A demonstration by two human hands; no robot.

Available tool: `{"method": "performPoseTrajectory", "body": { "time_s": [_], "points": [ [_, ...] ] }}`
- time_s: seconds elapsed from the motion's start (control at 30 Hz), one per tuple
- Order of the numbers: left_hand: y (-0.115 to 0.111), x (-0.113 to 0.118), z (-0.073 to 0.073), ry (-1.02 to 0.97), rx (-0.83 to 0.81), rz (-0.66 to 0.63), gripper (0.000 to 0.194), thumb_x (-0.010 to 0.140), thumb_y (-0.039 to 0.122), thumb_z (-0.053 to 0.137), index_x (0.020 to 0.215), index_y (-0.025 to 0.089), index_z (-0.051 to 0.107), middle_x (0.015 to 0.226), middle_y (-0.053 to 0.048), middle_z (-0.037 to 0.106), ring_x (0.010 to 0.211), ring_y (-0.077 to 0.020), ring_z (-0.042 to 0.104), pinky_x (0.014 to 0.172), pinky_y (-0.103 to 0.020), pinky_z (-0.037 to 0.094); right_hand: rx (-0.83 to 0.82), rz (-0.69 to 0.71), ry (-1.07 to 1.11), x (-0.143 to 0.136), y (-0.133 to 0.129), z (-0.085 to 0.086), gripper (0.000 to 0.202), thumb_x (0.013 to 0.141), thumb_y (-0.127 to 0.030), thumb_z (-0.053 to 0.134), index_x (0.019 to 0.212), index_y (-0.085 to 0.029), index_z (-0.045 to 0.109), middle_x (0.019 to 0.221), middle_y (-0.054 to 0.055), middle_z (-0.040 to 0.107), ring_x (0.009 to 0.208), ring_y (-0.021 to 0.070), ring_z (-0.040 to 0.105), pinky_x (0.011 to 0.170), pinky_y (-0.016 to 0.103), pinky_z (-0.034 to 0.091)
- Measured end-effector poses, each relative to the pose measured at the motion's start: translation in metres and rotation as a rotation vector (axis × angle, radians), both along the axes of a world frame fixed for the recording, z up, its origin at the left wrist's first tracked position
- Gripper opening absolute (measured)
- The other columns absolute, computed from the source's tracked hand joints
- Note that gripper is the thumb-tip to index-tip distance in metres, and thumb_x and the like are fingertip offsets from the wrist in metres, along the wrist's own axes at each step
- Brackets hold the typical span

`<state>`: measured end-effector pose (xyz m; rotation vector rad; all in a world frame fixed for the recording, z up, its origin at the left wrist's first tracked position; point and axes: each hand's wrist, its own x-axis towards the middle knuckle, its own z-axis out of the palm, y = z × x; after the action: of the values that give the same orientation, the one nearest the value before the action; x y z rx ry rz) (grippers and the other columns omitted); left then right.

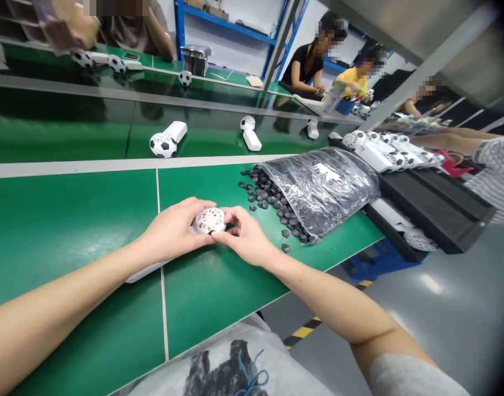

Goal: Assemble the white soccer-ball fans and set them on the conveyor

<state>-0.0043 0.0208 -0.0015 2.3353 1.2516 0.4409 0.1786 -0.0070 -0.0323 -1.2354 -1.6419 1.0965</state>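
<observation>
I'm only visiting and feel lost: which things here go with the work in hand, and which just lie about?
Likely part of it:
- white openwork ball, between left hand and right hand
- black pentagon pieces
- clear plastic bag around many of them

Seemingly just lying about:
- red object, far right
- pale card, far bench

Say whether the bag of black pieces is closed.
No, black pieces spill from the open bag onto the green tabletop.

White part [147,271] mostly hidden under left hand [180,228]. Ball [210,220] underside hidden. Striped sleeve [497,176] cut by right edge. Top-left item [56,30] blurred, can't ID.
</observation>
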Motion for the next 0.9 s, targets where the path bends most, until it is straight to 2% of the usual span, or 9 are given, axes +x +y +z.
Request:
{"method": "performPoseTrajectory", "body": {
  "time_s": [0.07, 0.2, 0.33, 0.43, 0.53, 0.63, 0.73, 0.8, 0.9],
  "points": [
    [-0.001, -0.001, -0.001, 0.033, 0.002, 0.016, 0.060, 0.069, 0.049, 0.059, 0.123, 0.027, 0.046, 0.120, -0.002, 0.055, 0.103, -0.0243, 0.055, 0.081, -0.034, 0.045, 0.098, -0.021, -0.140, 0.014, 0.009, 0.003, 0.021, 0.074, -0.029, 0.065, 0.083, -0.020, 0.048, 0.098, 0.004, 0.057, 0.083, 0.0157, 0.057, 0.070, 0.030, 0.048],
    [-0.001, -0.002, -0.002, 0.128, -0.037, 0.074, 0.065, 0.067, 0.044, 0.060, 0.126, 0.028, 0.040, 0.126, -0.002, 0.052, 0.105, -0.0270, 0.054, 0.082, -0.037, 0.045, 0.325, -0.237, -0.613, 0.051, 0.030, 0.009, 0.006, 0.078, -0.021, 0.063, 0.081, -0.017, 0.059, 0.085, 0.004, 0.057, 0.077, 0.0159, 0.055, 0.075, 0.030, 0.045],
    [0.001, -0.004, 0.001, 0.164, 0.018, 0.009, 0.058, 0.069, 0.034, 0.055, 0.126, 0.026, 0.043, 0.127, -0.002, 0.050, 0.103, -0.0253, 0.054, 0.083, -0.034, 0.044, 0.322, -0.157, -0.992, 0.065, 0.037, 0.008, 0.010, 0.083, -0.020, 0.059, 0.088, -0.014, 0.065, 0.086, 0.009, 0.062, 0.085, 0.0209, 0.057, 0.078, 0.031, 0.044],
    [0.003, -0.008, 0.004, 0.209, 0.096, -0.026, 0.058, 0.074, 0.021, 0.044, 0.130, 0.032, 0.041, 0.126, -0.001, 0.049, 0.101, -0.0243, 0.053, 0.084, -0.036, 0.041, 0.372, -0.094, -1.145, 0.063, 0.034, 0.005, 0.020, 0.088, -0.014, 0.047, 0.097, -0.010, 0.064, 0.090, 0.013, 0.062, 0.089, 0.0243, 0.056, 0.080, 0.035, 0.044],
    [0.005, -0.010, 0.004, 0.213, 0.147, -0.056, 0.062, 0.074, 0.011, 0.036, 0.132, 0.033, 0.041, 0.114, -0.003, 0.056, 0.101, -0.0240, 0.051, 0.085, -0.038, 0.039, 0.377, -0.066, -1.060, 0.058, 0.028, 0.008, 0.026, 0.087, -0.007, 0.043, 0.106, -0.010, 0.061, 0.094, 0.014, 0.062, 0.091, 0.0239, 0.056, 0.081, 0.036, 0.044],
    [0.009, -0.011, 0.001, 0.181, 0.174, -0.106, 0.062, 0.074, 0.008, 0.034, 0.130, 0.033, 0.044, 0.113, -0.002, 0.058, 0.102, -0.0232, 0.049, 0.089, -0.039, 0.036, 0.371, 0.002, -0.755, 0.049, 0.018, 0.017, 0.020, 0.086, -0.010, 0.049, 0.098, -0.016, 0.063, 0.093, 0.008, 0.064, 0.088, 0.0197, 0.059, 0.082, 0.033, 0.046],
    [0.011, -0.012, -0.002, 0.172, 0.184, -0.097, 0.063, 0.074, 0.006, 0.033, 0.128, 0.035, 0.045, 0.117, 0.000, 0.058, 0.110, -0.0233, 0.046, 0.097, -0.045, 0.029, 0.391, 0.079, -0.482, 0.036, 0.005, 0.028, 0.010, 0.084, -0.016, 0.056, 0.089, -0.021, 0.063, 0.085, 0.001, 0.065, 0.079, 0.0154, 0.060, 0.075, 0.029, 0.048],
    [0.012, -0.014, -0.003, 0.170, 0.183, -0.090, 0.064, 0.074, 0.005, 0.032, 0.129, 0.036, 0.045, 0.122, 0.001, 0.057, 0.118, -0.0243, 0.042, 0.102, -0.049, 0.022, 0.468, 0.153, -0.424, 0.029, 0.000, 0.033, 0.012, 0.086, -0.017, 0.054, 0.088, -0.023, 0.064, 0.083, 0.000, 0.064, 0.078, 0.0147, 0.059, 0.073, 0.028, 0.047],
    [0.011, -0.017, -0.001, 0.166, 0.114, -0.132, 0.064, 0.073, 0.010, 0.037, 0.132, 0.036, 0.040, 0.128, 0.003, 0.052, 0.127, -0.0271, 0.033, 0.104, -0.051, 0.017, 0.647, 0.274, -0.458, 0.021, 0.000, 0.034, 0.025, 0.090, -0.014, 0.042, 0.092, -0.022, 0.065, 0.087, 0.004, 0.062, 0.081, 0.0162, 0.055, 0.072, 0.030, 0.046]
  ]
}}
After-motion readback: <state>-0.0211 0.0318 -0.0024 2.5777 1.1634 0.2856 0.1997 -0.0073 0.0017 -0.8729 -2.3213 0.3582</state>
